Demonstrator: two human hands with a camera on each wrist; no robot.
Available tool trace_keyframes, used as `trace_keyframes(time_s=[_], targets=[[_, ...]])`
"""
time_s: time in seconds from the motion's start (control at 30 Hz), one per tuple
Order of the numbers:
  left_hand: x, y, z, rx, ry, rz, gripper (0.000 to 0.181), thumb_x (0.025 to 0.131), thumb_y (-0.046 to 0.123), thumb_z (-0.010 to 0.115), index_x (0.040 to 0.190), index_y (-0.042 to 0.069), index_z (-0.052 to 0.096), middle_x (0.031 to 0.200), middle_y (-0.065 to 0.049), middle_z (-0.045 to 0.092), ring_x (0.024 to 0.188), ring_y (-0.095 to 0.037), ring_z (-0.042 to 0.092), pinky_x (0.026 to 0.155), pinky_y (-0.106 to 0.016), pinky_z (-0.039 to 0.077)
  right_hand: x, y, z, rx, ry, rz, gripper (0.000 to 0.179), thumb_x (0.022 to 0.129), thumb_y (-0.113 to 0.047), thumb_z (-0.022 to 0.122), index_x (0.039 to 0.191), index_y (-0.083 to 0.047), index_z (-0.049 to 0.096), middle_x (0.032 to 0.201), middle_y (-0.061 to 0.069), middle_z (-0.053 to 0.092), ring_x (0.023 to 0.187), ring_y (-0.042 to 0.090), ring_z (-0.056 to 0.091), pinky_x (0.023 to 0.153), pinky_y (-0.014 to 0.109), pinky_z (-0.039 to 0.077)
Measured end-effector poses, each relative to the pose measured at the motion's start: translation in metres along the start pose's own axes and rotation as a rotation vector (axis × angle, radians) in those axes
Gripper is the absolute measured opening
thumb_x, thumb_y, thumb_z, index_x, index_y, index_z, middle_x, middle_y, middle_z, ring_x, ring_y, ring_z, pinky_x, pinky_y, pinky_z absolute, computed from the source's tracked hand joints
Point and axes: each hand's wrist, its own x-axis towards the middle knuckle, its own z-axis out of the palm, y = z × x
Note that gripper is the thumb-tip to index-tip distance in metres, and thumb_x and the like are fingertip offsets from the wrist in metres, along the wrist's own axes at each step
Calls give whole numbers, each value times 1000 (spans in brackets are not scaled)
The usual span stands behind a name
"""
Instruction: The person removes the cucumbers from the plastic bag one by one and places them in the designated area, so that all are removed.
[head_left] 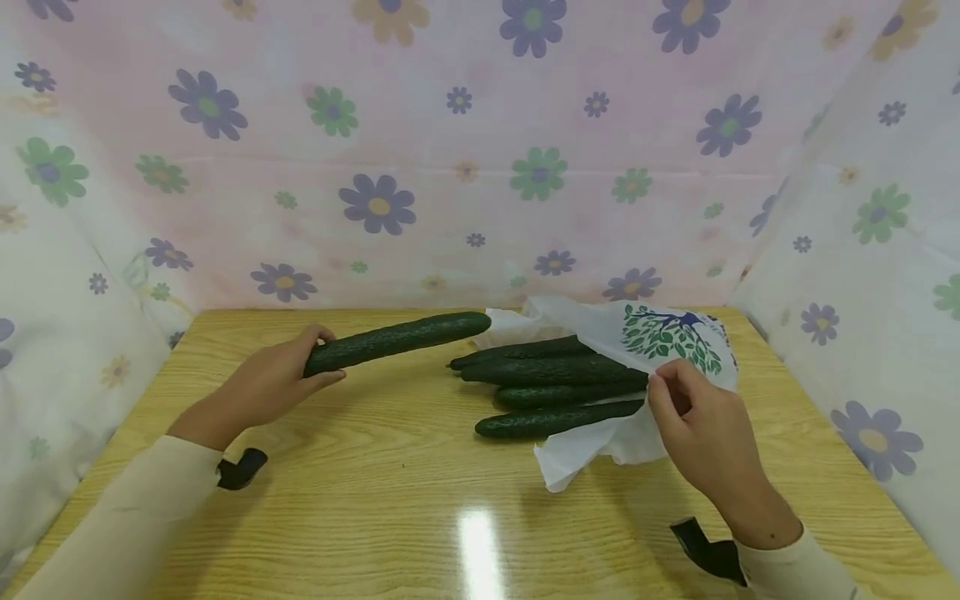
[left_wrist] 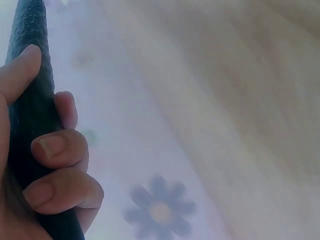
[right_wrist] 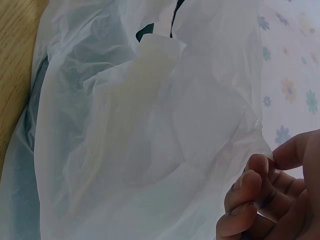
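Observation:
My left hand (head_left: 273, 379) grips a long dark green cucumber (head_left: 397, 340) by one end, and its far end points right, raised over the table. In the left wrist view the curled fingers (left_wrist: 62, 192) and thumb wrap that cucumber (left_wrist: 32, 115). On the right, several more cucumbers (head_left: 555, 369) lie partly inside a white plastic bag (head_left: 600, 321) printed with a tree, their ends sticking out of its mouth to the left. My right hand (head_left: 705, 429) pinches the bag's edge between thumb and fingers. The right wrist view shows the thin bag (right_wrist: 145, 125) close up.
All this is on a light wooden table (head_left: 360, 500). Flower-printed cloth (head_left: 450, 133) hangs behind it and along both sides. A bright reflection shows near the table's front middle. Black straps (head_left: 243, 468) sit at both wrists.

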Motion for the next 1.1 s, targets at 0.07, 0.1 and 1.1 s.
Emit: trace_keyframes(time_s=[0.07,0.1,1.1], targets=[[9,12,3,8,1,24,50,99,41,63,136,13,44,101,-5,70,75,-9,63,65,-32,50,0,0,0,-2,-1,-1,7,96,-7,61,90,-10,63,61,-6,48,48,-2,35,45,17,28],[14,17,5,13,0,39,49,99,40,63,135,13,45,103,-5,70,76,-9,64,67,-33,51,0,0,0,-2,-2,-1,7,96,-7,61,90,-10,62,60,-6,48,48,-2,34,45,17,28],[136,147,80,6,-105,191,53,99,51,56,141,19,46,118,-1,70,97,-15,69,87,-38,55,0,0,5,4,-7,1,6,99,-11,61,92,-11,61,62,-8,48,47,-2,32,43,17,27]])
